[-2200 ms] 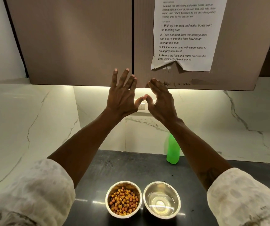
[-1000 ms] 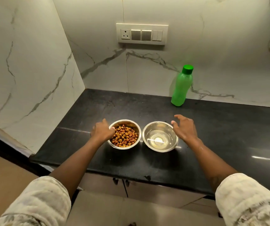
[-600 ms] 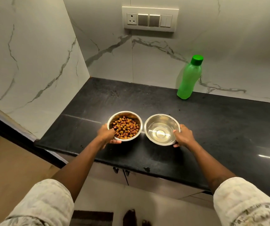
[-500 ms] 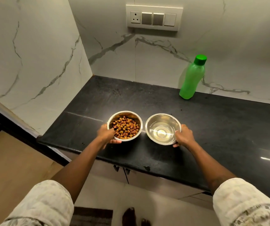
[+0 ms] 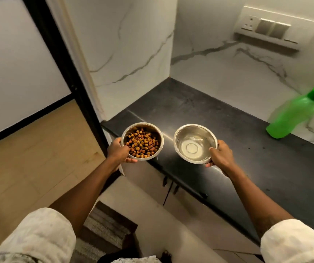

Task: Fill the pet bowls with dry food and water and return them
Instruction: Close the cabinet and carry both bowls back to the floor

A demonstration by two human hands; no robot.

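My left hand point(image 5: 118, 151) grips the near left rim of a steel food bowl point(image 5: 142, 141) filled with brown and yellow kibble. The bowl is lifted off the black counter point(image 5: 247, 149), over its left corner. A steel water bowl point(image 5: 195, 143) holding clear water is held by my right hand point(image 5: 221, 155) at its right rim, also raised above the counter. Both bowls sit level, a short gap between them.
A green bottle point(image 5: 296, 113) with a green cap stands at the back right by the marble wall. A switch panel point(image 5: 272, 28) is on the wall. A black-framed glass door point(image 5: 19, 63) and wooden floor lie to the left; a striped mat point(image 5: 105, 230) is below.
Both hands closed on the bowls' rims and lifted them off the counter. The view has swung left toward the door and floor.
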